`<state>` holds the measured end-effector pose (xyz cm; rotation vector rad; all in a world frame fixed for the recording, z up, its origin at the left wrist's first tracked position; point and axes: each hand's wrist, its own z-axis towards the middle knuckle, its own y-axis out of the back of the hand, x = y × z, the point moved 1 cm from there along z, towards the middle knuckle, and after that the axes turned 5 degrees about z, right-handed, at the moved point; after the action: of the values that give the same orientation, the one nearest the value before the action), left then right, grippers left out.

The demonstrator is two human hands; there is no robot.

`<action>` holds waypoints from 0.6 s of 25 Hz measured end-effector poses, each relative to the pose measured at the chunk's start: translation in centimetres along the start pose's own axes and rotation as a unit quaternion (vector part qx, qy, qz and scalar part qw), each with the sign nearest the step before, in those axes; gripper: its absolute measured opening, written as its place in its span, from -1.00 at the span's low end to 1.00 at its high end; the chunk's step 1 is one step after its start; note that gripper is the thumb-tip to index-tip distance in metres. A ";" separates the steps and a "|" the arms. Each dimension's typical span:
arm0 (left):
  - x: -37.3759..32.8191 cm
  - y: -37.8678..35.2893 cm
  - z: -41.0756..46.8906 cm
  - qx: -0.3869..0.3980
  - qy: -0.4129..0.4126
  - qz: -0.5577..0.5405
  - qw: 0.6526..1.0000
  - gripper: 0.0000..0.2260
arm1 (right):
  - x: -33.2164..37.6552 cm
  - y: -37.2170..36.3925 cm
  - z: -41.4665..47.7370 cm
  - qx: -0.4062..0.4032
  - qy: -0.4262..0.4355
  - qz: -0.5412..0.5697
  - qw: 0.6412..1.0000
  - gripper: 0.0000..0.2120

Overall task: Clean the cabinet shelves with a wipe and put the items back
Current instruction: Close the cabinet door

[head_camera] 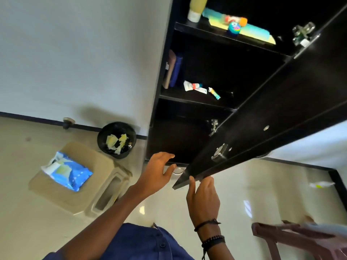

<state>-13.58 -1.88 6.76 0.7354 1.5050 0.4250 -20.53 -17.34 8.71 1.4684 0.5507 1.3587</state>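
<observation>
A: What do you have around you?
B: You stand on a glossy cream floor (234, 203) (bright patches of light mirror in it). A plain white wall (75, 53) rises ahead to your left, with a dark skirting (28, 117) along its foot.
A: And furniture?
B: A beige plastic stool (62, 196) sits near a black bin (114, 126) by the wall. A reddish-brown plastic chair (277, 235) shows at your lower right.

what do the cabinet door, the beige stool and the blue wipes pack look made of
Cabinet door: probably laminated board, near-black with faint wood grain and a satin sheen. Stool: looks like moulded beige plastic, smooth with rounded edges. Wipes pack: thin glossy plastic film, crinkled and catching light.
</observation>
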 end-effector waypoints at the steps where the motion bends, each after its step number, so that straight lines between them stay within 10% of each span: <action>1: 0.8 0.8 0.4 -0.003 0.000 0.003 1.000 -0.64 | 1.3 -0.8 0.6 0.003 0.009 -0.002 1.000 -0.67; 15: 11.7 15.3 8.5 -0.020 -0.026 0.035 0.999 -0.65 | 15.8 -10.8 10.8 0.005 -0.031 0.012 0.999 -0.67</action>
<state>-1.82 15.55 7.63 0.7640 1.4218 0.4829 -3.32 -3.69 8.12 1.5235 0.5018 1.3250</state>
